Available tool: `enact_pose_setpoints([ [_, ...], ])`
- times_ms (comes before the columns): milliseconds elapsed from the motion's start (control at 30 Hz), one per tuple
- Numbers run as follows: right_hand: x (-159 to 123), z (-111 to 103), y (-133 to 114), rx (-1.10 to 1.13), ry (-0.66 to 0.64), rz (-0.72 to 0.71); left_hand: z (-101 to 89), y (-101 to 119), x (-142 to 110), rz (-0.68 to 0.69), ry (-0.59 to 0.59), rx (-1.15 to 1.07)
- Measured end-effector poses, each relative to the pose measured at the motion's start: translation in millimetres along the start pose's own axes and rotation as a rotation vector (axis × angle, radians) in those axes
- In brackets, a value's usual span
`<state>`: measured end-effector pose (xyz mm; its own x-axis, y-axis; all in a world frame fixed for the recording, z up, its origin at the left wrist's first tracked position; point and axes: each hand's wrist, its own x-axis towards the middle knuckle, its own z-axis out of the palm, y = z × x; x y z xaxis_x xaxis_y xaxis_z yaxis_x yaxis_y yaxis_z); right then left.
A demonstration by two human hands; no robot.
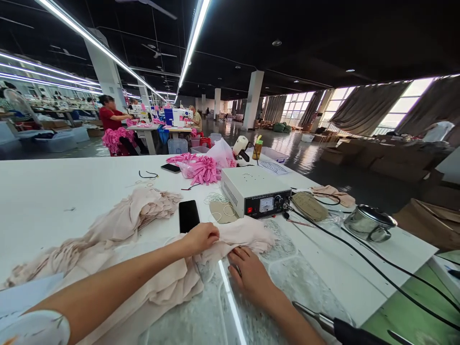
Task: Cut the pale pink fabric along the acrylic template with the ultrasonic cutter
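My left hand is closed, pinching the top edge of a pale pink fabric piece that lies on the white table. My right hand rests just below it, fingers curled onto the same fabric's lower edge over a glass-like patch of the table. A heap of the same pink fabric stretches away to the left. A black phone lies just beyond my left hand.
A white control box with a dial stands behind the fabric, black cables running right. A metal pot, a black-handled tool, bright pink fabric and a second phone lie about. Other people sew at far tables.
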<state>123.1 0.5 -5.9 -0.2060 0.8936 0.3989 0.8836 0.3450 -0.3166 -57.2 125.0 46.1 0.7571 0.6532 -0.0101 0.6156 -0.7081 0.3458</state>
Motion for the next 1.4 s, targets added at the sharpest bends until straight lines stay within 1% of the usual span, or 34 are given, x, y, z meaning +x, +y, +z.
enact_pose_setpoints([
  [67,-2.2,-6.8,6.3,-0.024,0.079,0.016,-8.2,-2.5,3.3,-0.003,0.028,-0.03],
  [167,1.0,-14.5,22.1,-0.103,0.255,0.085,-17.9,0.3,7.7,0.011,0.067,-0.063],
  [233,10.1,-13.7,33.8,-0.168,0.352,0.114,-24.2,6.4,10.9,0.038,0.087,-0.07],
  [333,26.6,-7.7,49.7,-0.248,0.455,0.128,-36.2,19.5,12.9,0.099,0.115,-0.065],
  [433,28.9,-8.9,61.2,-0.285,0.527,0.095,-47.9,33.2,3.6,0.171,0.129,-0.058],
  [500,15.3,-15.4,62.6,-0.281,0.551,0.044,-50.6,41.4,-12.3,0.227,0.105,-0.062],
  [600,-24.4,-26.3,49.8,-0.236,0.514,-0.073,-41.3,51.8,-48.1,0.326,0.0,-0.077],
  [700,-65.5,-32.0,23.1,-0.169,0.42,-0.18,-20.2,59.7,-86.2,0.408,-0.134,-0.089],
  [767,-81.1,-32.9,4.9,-0.133,0.365,-0.204,-7.1,63.6,-105.5,0.446,-0.209,-0.055],
  [833,-85.4,-32.7,-8.7,-0.101,0.307,-0.218,0.0,66.8,-117.6,0.426,-0.244,-0.03],
  [900,-83.4,-32.7,-17.1,-0.061,0.26,-0.244,0.0,69.8,-123.9,0.389,-0.269,-0.012],
  [1000,-83.0,-33.3,-24.5,-0.001,0.243,-0.285,-8.0,73.0,-130.8,0.333,-0.339,0.036],
  [1100,-94.5,-33.2,-32.0,0.059,0.237,-0.338,-15.5,72.7,-141.9,0.274,-0.454,0.115],
  [1200,-109.4,-35.1,-39.1,0.131,0.219,-0.417,-19.3,71.1,-153.7,0.261,-0.55,0.185],
  [1267,-113.5,-38.9,-41.7,0.162,0.211,-0.439,-19.9,73.6,-156.3,0.268,-0.552,0.225],
  [1300,-113.0,-41.0,-42.4,0.164,0.206,-0.433,-19.0,76.6,-155.2,0.279,-0.523,0.232],
  [1333,-110.9,-42.9,-42.7,0.158,0.198,-0.42,-16.9,80.6,-152.5,0.296,-0.472,0.229],
  [1400,-103.2,-44.2,-42.3,0.124,0.175,-0.39,-8.1,90.2,-144.1,0.353,-0.318,0.198],
])
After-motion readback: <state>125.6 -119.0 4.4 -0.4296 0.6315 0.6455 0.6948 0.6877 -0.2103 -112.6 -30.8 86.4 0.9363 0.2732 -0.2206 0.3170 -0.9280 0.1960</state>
